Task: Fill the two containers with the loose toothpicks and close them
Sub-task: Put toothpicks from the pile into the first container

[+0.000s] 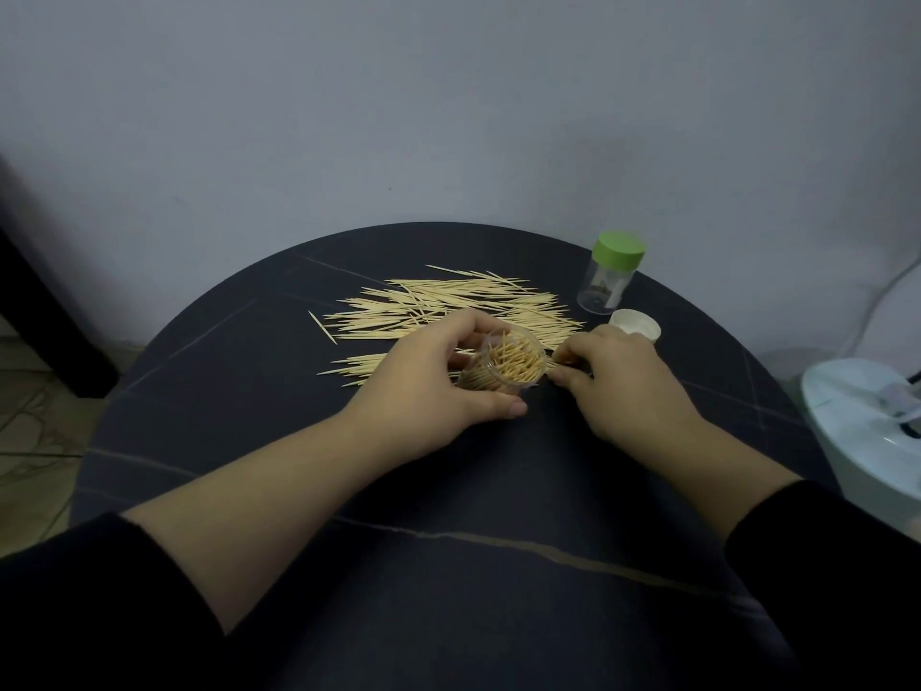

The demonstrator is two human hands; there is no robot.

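Note:
My left hand point(428, 386) grips a clear open container point(503, 364), tilted toward me and holding many toothpicks. Just right of its mouth, my right hand point(618, 381) has fingers curled down on the table, pinching at a few loose toothpicks point(560, 364). A spread pile of loose toothpicks point(448, 304) lies behind both hands. A second clear container with a green lid point(610, 279) stands upright at the back right, lid on. A white lid point(635, 324) lies on the table just behind my right hand.
The round dark table point(249, 416) stands against a pale wall. A white appliance point(867, 431) with a cable sits off the table's right edge. Dark furniture point(45, 301) stands at the far left on a tiled floor.

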